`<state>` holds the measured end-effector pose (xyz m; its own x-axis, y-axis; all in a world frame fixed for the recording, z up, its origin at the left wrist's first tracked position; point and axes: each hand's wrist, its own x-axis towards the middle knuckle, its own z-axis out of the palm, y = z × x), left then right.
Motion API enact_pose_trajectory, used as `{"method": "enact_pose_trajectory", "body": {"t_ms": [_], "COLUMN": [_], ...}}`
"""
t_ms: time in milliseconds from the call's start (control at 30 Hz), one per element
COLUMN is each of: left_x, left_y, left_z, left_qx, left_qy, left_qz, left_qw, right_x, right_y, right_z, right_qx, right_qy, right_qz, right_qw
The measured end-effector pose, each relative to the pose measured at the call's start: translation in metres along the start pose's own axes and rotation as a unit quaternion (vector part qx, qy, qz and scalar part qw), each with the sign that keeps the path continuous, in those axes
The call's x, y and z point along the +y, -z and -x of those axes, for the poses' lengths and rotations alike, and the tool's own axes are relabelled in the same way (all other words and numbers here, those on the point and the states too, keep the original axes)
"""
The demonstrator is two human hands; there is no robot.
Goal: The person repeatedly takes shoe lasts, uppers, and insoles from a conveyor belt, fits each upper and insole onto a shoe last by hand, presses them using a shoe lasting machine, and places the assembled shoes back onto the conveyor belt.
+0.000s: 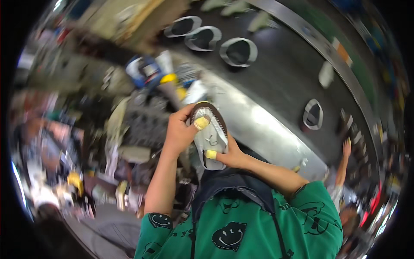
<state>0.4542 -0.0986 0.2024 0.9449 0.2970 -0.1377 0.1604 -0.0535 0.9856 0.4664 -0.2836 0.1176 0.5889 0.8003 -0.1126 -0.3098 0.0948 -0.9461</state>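
Note:
In front of my body I hold a shoe upper (211, 144), its pale underside facing me, with a dark brown rim and a stitched edge round the toe. A small handwritten mark shows on the underside. My left hand (180, 131) grips it near the toe end, thumb pressed on the inner face by the stitching. Lower down, my right hand (233, 154) clasps the opposite side, its thumb lying across the heel half. Yellow tape wraps both thumbs. The fingers behind the upper are mostly hidden.
Beyond my hands runs a dark conveyor belt (276, 69) with a shiny metal ledge (258, 113). White-rimmed shoe parts (238, 39) lie on it. Another person's arm (343, 166) reaches toward the belt at right. Blurred machinery and blue, white and yellow items (144, 71) stand at left.

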Motion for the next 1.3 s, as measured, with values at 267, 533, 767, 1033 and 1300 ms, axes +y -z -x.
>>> {"method": "enact_pose_trajectory", "body": {"t_ms": [267, 533, 767, 1033, 1300], "left_x": [-0.065, -0.118, -0.174, -0.236, -0.189], "left_y": [-0.301, -0.594, -0.752, -0.725, -0.493], "left_z": [-0.163, -0.245, -0.348, -0.375, -0.323], "left_qx": [-0.208, -0.375, -0.302, -0.285, -0.304], "left_qy": [0.003, 0.013, -0.013, -0.039, 0.226], "left_qz": [-0.074, 0.115, -0.364, -0.311, -0.042], "left_qw": [0.975, 0.92, 0.881, 0.906, 0.925], "right_x": [0.039, 0.063, 0.109, 0.024, -0.055], "right_y": [0.217, 0.398, 0.429, 0.411, 0.395], "right_z": [0.099, 0.197, 0.237, 0.203, 0.149], "right_qx": [0.527, 0.634, 0.525, 0.618, 0.595], "right_qy": [-0.068, -0.176, -0.376, -0.16, -0.018], "right_qz": [0.125, 0.32, 0.464, 0.37, -0.013], "right_qw": [0.838, 0.681, 0.606, 0.675, 0.803]}}
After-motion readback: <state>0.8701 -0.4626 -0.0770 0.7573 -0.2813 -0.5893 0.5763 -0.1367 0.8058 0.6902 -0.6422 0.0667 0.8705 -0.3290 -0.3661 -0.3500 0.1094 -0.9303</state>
